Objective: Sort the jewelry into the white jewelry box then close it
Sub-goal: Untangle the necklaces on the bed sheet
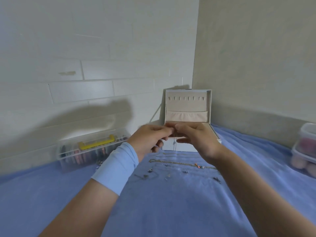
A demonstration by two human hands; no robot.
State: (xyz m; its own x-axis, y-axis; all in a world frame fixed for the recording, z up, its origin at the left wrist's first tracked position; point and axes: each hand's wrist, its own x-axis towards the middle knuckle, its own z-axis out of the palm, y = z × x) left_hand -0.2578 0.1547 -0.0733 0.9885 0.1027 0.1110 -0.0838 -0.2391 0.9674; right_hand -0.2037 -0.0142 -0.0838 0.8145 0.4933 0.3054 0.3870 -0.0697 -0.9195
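The white rectangular jewelry box (pixel 188 106) stood open against the wall, its beige-lined lid upright. Directly in front of the box, the person's left hand (pixel 150 141) and right hand (pixel 196 139) met fingertip to fingertip, fingers curled, thumbs and forefingers pinching a thin silvery chain (pixel 174 142) that dangled between them over the box's front wall. Below the box, a long gold chain (pixel 177 163) and small blurred pieces lay scattered on the blue cloth (pixel 171 211). Left of the box sat a clear plastic case with a yellow handle (pixel 92 149); well to its right, stacked clear plastic tubs (pixel 306 147).
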